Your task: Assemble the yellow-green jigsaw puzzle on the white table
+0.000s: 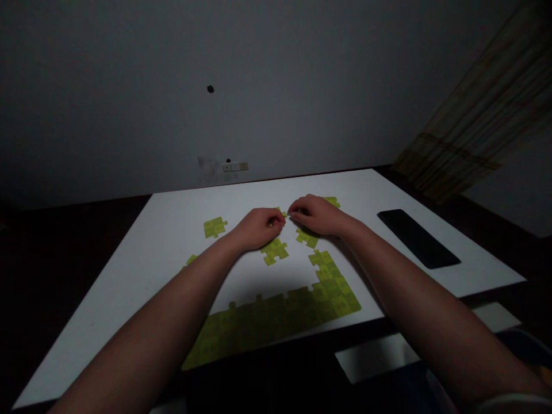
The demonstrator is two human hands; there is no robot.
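My left hand (pixel 257 228) and my right hand (pixel 317 214) meet at the middle of the white table top (pixel 181 213). A small yellow-green jigsaw piece (pixel 278 214) shows between them, pinched in my left fingers and partly hidden by them. My right fingertips rest at its edge, and I cannot tell if they grip it. Loose pieces lie around my hands: one (pixel 274 251) below them, one (pixel 307 237) under my right wrist, one (pixel 214 227) to the left. An assembled L-shaped block of pieces (pixel 276 316) lies nearer me, shadowed and partly behind my forearms.
A black flat slab (pixel 417 238) lies on the right of the table. Further pieces poke out at the back (pixel 333 201) and left (pixel 190 260). A wall with a socket panel (pixel 235 166) stands behind the table; a sheer curtain (pixel 466 109) hangs at the right.
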